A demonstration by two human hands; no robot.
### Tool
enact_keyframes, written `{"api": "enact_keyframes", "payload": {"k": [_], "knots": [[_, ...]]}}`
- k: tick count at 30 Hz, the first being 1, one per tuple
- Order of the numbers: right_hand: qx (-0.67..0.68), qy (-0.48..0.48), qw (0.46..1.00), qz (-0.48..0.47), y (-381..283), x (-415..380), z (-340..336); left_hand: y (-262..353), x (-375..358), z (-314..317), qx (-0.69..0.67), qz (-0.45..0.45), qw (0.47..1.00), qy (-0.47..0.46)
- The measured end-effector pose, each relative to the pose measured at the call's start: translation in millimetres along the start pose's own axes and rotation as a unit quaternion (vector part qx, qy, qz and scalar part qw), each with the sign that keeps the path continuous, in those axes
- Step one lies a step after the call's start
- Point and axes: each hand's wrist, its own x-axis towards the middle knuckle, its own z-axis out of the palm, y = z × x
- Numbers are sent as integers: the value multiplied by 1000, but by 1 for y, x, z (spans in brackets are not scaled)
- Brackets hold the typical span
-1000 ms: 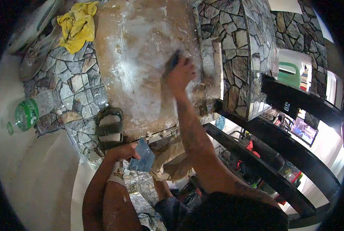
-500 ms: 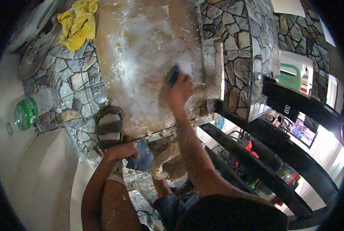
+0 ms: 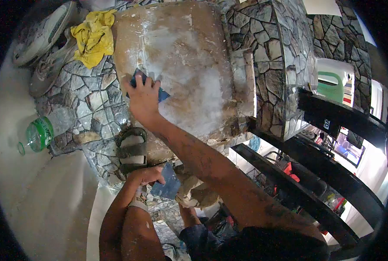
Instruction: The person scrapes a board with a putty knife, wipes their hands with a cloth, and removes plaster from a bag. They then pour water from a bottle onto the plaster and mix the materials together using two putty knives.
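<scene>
Our right hand [image 3: 144, 100] grips a dark blue flat piece [image 3: 163, 95] against the white-smeared brown board [image 3: 202, 87].

We have the fingers spread and bent over the piece, probably to press it evenly; it lies toward the board's left side, and whether it is a blade or a pad we cannot tell. Our left hand [image 3: 149, 175] is closed around a grey flat blade [image 3: 168, 185] just off the near edge, seemingly held aside so the board stays unobstructed. The sandal [image 3: 133, 150], yellow cloth [image 3: 96, 37] and green-labelled bottle [image 3: 41, 132] sit to the left, perhaps for the same reason.
</scene>
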Motion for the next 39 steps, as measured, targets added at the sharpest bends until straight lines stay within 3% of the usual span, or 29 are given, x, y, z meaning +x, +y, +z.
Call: {"api": "enact_keyframes", "payload": {"k": [4,9,12,14,17,20,22,26,29,32,34,36,38,39], "knots": [[-52,-31,997,44,5,26,4,6,-5,-4,-66,-21,997,-41],[-113,54,985,115,30,55,12,-25,17,3,-84,-3,996,-39],[-97,86,968,214,80,86,22,-9,6,-1,-66,-1,997,-38],[-134,26,940,311,110,99,1,-10,6,1,-109,-20,993,-32],[-182,95,903,378,180,98,3,-18,10,4,-100,-5,995,-10],[-90,68,928,355,172,81,-31,-43,33,11,-70,80,994,-17],[-72,41,951,299,134,45,-46,-41,36,11,-134,19,989,-57],[-86,4,987,138,10,-42,1,-48,46,14,-192,-41,977,-85],[11,-36,985,166,-16,-46,16,-32,27,7,-178,-21,981,-72],[-50,2,972,231,22,-15,17,-45,35,11,-108,32,993,-24],[-146,4,944,296,74,14,8,1,-1,1,-120,0,992,-29],[-108,-25,913,392,124,38,-23,7,0,-5,-121,-14,992,-34],[-121,38,912,391,153,49,-31,-37,35,8,-116,-22,991,-54],[-130,69,908,392,163,49,-34,-36,36,5,37,66,996,-40]]}}
